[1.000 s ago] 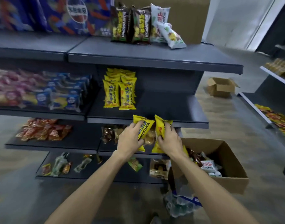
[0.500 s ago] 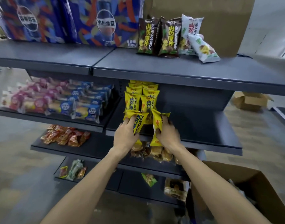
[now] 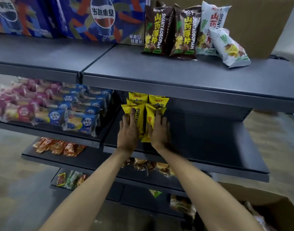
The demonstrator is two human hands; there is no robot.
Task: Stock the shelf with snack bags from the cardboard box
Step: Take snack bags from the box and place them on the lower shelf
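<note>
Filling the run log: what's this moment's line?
left hand | right hand | pressing two glossy yellow snack bags upright | dark grey metal shelf

Your hands (image 3: 143, 129) rest on yellow snack bags (image 3: 143, 112) standing in rows on the dark grey shelf (image 3: 209, 139), whose board runs bare off to their right. Left of your hands lie pink and blue packets (image 3: 48, 109). Above them, the top board (image 3: 159, 70) carries brown bags (image 3: 169, 30), white bags (image 3: 221, 35) and blue cartons (image 3: 68, 15).
</note>
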